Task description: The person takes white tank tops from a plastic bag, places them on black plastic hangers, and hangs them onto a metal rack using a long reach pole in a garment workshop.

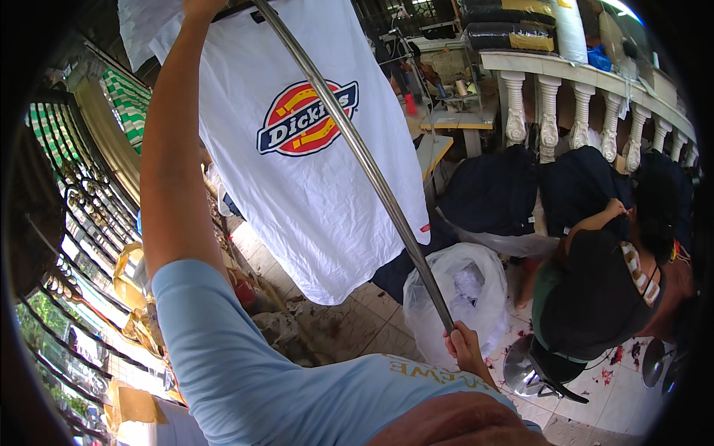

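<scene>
A white T-shirt [320,201] with a red, yellow and dark blue emblem hangs in front of me from a black hanger [239,12]. My left hand [202,7] is raised beside the hanger at the upper edge; the picture cuts it off, so its fingers are hidden. Slanting across the shirt is a long metal pole [372,167], whose top end leaves the view. Down at its lower end, my right hand [465,345] is closed around the pole. A clear plastic bag [424,312] holding white cloth stands behind that hand.
To the right, a person [602,297] in dark clothing bends near dark cloth bundles [487,189]. A metal stool [529,364] stands close by on the tiled floor. A white balustrade [576,70] runs behind; barred ironwork [74,201] lines the left. Work tables [457,119] stand beyond the shirt.
</scene>
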Available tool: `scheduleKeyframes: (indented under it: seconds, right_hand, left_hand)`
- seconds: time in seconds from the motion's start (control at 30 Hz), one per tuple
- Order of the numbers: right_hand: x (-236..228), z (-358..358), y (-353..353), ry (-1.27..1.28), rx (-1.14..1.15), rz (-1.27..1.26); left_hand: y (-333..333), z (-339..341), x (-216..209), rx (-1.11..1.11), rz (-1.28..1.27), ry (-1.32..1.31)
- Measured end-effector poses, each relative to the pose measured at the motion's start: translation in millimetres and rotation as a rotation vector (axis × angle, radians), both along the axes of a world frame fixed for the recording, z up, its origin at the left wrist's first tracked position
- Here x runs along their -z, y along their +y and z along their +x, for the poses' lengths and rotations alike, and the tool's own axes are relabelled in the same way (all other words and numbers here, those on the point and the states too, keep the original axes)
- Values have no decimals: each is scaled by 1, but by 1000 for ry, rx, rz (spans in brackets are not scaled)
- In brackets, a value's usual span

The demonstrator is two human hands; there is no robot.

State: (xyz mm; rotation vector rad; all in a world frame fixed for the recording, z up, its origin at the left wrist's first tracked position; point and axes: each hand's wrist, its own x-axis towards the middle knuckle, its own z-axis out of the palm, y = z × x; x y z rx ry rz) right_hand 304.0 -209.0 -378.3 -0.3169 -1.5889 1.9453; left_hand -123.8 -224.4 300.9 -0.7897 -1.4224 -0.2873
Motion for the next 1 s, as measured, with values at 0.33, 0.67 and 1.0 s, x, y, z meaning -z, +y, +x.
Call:
scheduleKeyframes:
  seconds: [0.33, 0.67, 1.0]
  right_hand:
    - [5, -35, 10, 19, 11, 49]
    - [-119, -129, 41, 244, 32, 150]
    - [-311, -216, 71, 631, -144, 391]
  left_hand:
    - [-14, -20, 5, 13, -33, 26]
    - [-23, 65, 238, 913, -237, -236]
    - [35, 127, 256, 1850, 197, -902]
